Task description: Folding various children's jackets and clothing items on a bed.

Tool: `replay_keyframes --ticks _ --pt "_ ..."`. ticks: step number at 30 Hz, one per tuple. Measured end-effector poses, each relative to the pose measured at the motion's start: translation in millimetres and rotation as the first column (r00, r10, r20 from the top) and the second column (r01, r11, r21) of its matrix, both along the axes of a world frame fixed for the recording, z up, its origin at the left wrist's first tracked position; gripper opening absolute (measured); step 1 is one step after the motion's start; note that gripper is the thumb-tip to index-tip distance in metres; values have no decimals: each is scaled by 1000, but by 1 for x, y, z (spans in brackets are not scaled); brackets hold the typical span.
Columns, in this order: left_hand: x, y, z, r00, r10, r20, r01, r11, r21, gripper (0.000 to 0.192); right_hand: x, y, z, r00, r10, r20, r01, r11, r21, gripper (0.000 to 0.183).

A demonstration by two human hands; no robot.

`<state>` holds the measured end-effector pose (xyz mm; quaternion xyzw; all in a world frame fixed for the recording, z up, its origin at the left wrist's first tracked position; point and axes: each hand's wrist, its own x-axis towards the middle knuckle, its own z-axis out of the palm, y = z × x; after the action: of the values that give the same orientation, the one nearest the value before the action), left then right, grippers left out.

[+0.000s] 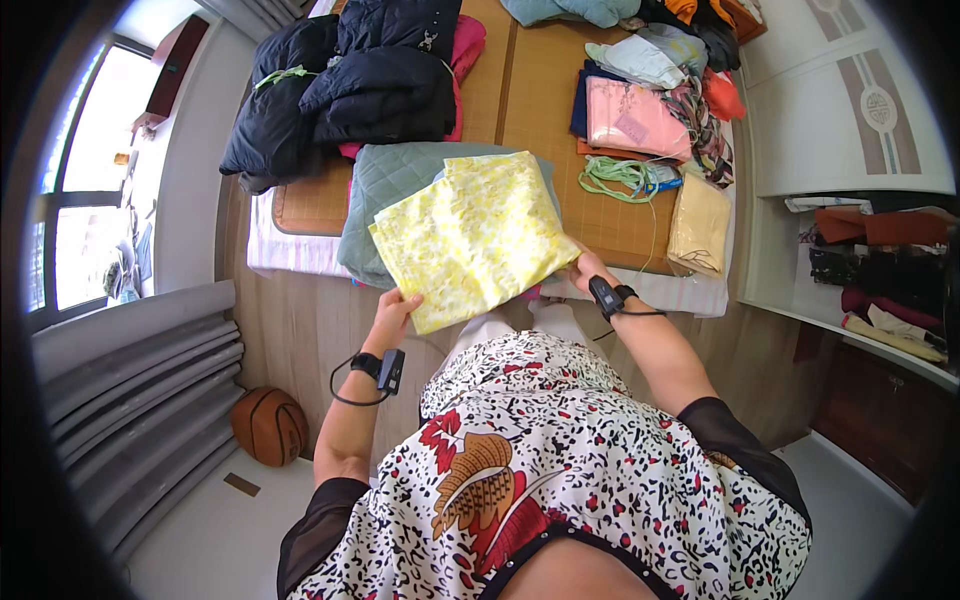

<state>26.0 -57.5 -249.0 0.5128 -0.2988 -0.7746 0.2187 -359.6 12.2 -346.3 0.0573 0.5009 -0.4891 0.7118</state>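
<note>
A folded yellow-and-white patterned cloth [472, 232] spans the space between my two hands. My left hand [394, 315] pinches its near left corner, the thumb lying on top. At its right corner, my right hand [589, 270] grips the edge, with the fingers partly hidden beneath the fabric. Under and behind the cloth lies a folded grey-green quilted cover [386, 176] at the near edge of the bed. Whether the cloth rests on the cover or hangs just above it, I cannot tell.
Dark padded jackets [382, 90] are heaped at the bed's left. On the right lie a pink packaged textile [634, 116], pale green cord [615, 176] and a cream wrapped packet [699, 225]. A basketball [270, 426] sits on the floor by the grey curtain [150, 405]. An open cupboard shelf [795, 300] holds clothes.
</note>
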Motion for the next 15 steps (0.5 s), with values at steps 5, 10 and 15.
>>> replay_keyframes --ticks 5,10,15 --pt "34 3 -13 991 -101 86 104 994 -33 28 -16 -3 37 931 365 -20 -366 929 -64 52" --pt "9 -19 -6 994 108 -26 -104 987 121 29 -5 -48 37 933 356 -45 -358 933 -35 60" --pt "-29 -65 19 987 151 -54 -144 982 119 26 4 -68 23 715 556 -424 -563 817 122 68"
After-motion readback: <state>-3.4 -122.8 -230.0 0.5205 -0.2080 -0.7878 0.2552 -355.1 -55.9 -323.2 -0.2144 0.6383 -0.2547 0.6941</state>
